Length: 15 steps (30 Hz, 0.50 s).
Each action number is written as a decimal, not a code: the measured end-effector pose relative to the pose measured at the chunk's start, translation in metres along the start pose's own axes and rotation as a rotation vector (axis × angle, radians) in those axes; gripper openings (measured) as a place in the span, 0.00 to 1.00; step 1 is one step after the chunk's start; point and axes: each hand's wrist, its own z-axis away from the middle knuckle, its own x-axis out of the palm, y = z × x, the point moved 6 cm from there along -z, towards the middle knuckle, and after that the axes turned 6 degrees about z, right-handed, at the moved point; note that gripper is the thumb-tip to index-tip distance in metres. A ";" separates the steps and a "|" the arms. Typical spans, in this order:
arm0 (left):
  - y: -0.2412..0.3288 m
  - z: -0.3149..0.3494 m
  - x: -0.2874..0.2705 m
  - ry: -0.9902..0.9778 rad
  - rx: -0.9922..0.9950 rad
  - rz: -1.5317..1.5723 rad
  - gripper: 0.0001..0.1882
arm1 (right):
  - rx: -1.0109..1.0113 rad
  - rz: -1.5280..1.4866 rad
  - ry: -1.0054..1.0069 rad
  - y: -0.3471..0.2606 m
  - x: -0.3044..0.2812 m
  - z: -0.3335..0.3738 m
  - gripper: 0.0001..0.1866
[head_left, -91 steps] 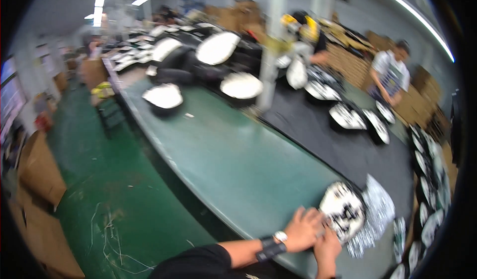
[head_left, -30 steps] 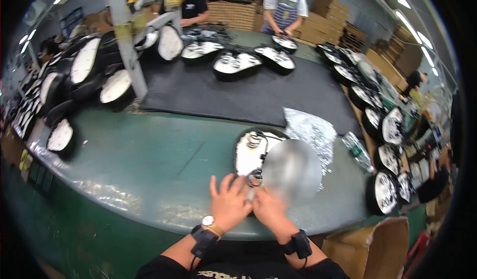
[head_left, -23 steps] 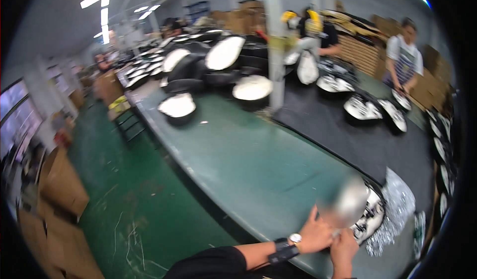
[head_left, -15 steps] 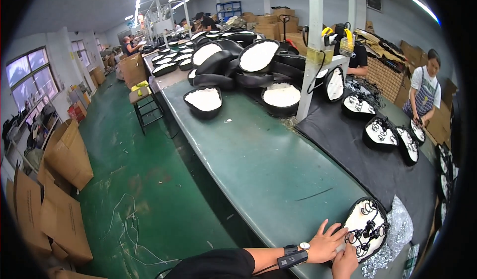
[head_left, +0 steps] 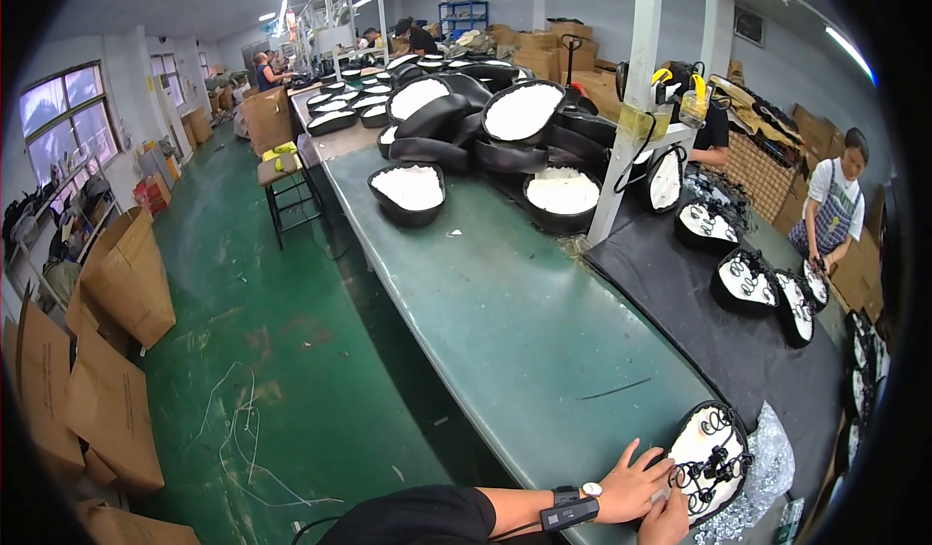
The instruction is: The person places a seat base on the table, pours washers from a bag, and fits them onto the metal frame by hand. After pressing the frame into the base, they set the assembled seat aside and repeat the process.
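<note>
An upside-down black saddle [head_left: 691, 440] with a white underside lies at the table's near end. Black coil springs and a black metal frame [head_left: 716, 465] sit on it. My left hand [head_left: 631, 485], a watch on its wrist, rests against the saddle's left edge with its fingers spread. Close beside it, my right hand [head_left: 665, 521] is closed at the saddle's lower left, near the springs; whatever its fingertips hold is hidden. A clear plastic bag [head_left: 769, 458] of small shiny metal parts touches the saddle's right side, with some parts spilled below it.
Stacked black saddles [head_left: 437, 123] cover the far table. A white post [head_left: 631, 108] rises from the table's middle. Saddles with springs [head_left: 746, 281] lie on the black sheet [head_left: 670, 293] at right, where a person [head_left: 833, 205] works. Cardboard boxes [head_left: 121, 278] and a stool [head_left: 282, 181] stand left.
The whole view has shifted slightly, so the far table sits lower and further right. Both hands stay at the same saddle, the left still spread and the right still closed.
</note>
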 end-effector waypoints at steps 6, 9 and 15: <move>-0.005 0.005 0.003 0.023 -0.007 -0.040 0.25 | 0.015 -0.023 -0.155 -0.017 -0.017 -0.005 0.25; -0.004 0.006 0.004 -0.027 -0.033 -0.051 0.27 | -0.001 -0.021 -0.124 -0.019 -0.017 -0.003 0.26; 0.008 0.000 0.014 0.009 0.025 -0.023 0.29 | -0.072 -0.215 0.168 -0.001 -0.015 0.010 0.24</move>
